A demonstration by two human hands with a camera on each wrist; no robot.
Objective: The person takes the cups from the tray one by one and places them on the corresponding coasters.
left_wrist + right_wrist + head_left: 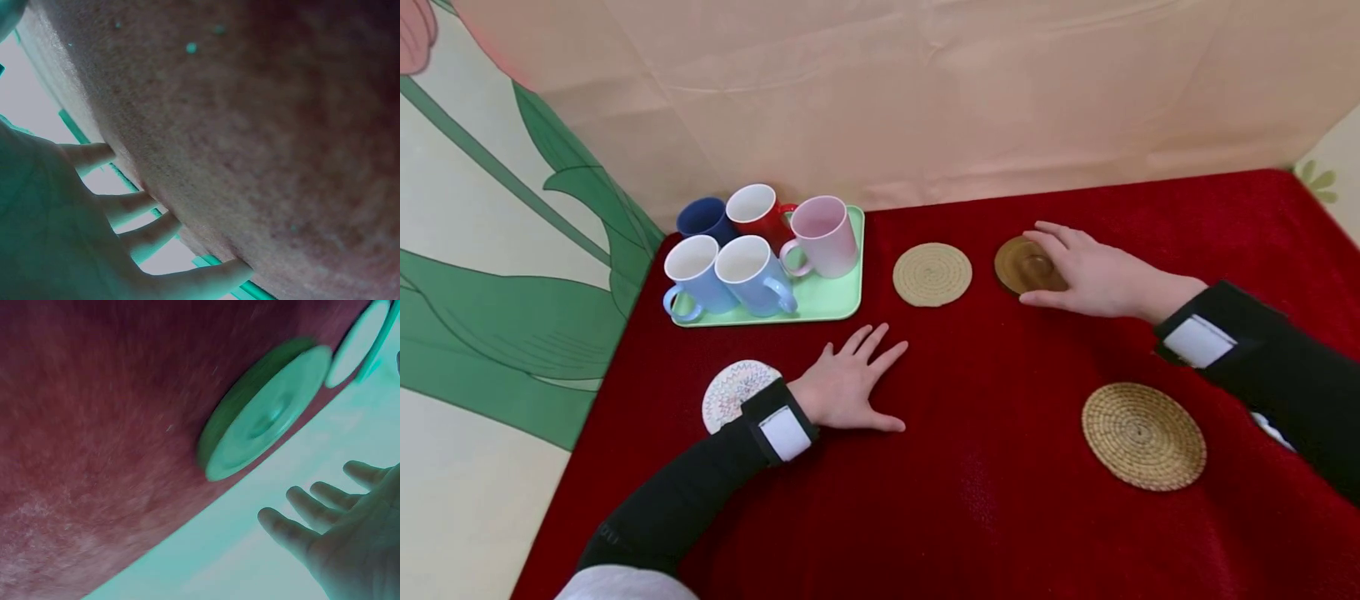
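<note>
My left hand is spread flat over the red cloth, below the tray, with nothing in it; the left wrist view shows its fingers straight at the cloth. Beside that wrist, a white patterned round coaster is partly hidden by the sleeve. At the back right my right hand reaches over a round dark wooden disc with a round mark at its centre. Thumb and fingers overlap its right side from above. In the right wrist view the fingers stand apart from the disc.
Several mugs, among them a pink one and a red one, stand on a light green tray at the back left. A pale woven coaster lies right of the tray. A larger straw mat lies front right, near the right sleeve.
</note>
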